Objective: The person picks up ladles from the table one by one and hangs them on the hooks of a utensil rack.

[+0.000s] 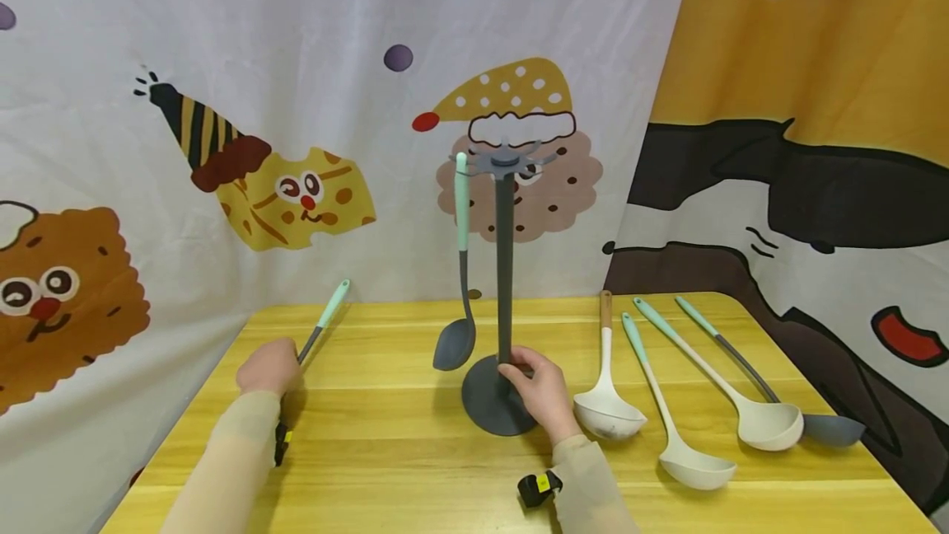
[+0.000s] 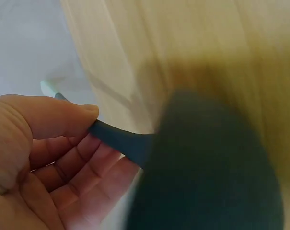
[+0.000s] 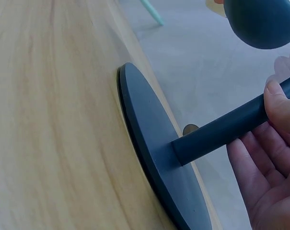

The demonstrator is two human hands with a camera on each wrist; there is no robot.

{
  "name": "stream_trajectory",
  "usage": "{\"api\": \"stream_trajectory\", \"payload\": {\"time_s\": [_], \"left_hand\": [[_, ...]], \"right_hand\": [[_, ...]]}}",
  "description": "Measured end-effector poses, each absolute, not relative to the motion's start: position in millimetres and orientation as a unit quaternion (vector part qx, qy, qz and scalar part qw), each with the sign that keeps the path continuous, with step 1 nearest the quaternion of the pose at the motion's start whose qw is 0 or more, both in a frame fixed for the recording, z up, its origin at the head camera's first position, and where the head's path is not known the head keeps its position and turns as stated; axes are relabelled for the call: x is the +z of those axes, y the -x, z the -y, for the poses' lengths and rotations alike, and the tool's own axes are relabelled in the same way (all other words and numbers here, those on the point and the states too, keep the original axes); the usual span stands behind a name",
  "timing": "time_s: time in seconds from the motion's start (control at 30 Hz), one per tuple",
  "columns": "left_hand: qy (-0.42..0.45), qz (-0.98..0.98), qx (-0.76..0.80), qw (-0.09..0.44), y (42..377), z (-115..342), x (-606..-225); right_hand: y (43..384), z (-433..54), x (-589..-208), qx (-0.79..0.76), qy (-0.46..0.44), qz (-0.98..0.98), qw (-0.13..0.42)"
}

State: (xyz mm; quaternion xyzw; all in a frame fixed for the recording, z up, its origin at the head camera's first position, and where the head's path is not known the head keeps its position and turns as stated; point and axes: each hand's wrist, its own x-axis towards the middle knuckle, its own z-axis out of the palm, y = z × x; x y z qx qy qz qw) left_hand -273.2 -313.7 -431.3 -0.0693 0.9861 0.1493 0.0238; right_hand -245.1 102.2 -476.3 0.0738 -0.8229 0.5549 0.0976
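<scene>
A dark grey utensil stand rises from a round base on the yellow wooden table. One grey ladle with a mint handle hangs from its top hooks. My right hand grips the pole just above the base. My left hand pinches the dark shaft of a mint-handled utensil at the table's left; its dark head looms blurred in the left wrist view, thumb on the shaft.
To the right of the stand lie several ladles and spoons: a white ladle with a wooden handle, two white ladles with mint handles, and a grey one. A cartoon-print cloth hangs behind the table.
</scene>
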Motion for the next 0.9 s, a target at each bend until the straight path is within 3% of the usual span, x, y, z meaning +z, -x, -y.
{"api": "stream_trajectory", "payload": {"time_s": [0.67,0.9], "left_hand": [[0.030,-0.979,0.194,-0.059,273,295,-416],[0.012,-0.972,0.203,-0.116,266,286,-412]], "right_hand": [[246,-103,-478,0.549,-0.082,0.825,0.105],[246,-102,-477,0.549,-0.076,0.826,0.105]]}}
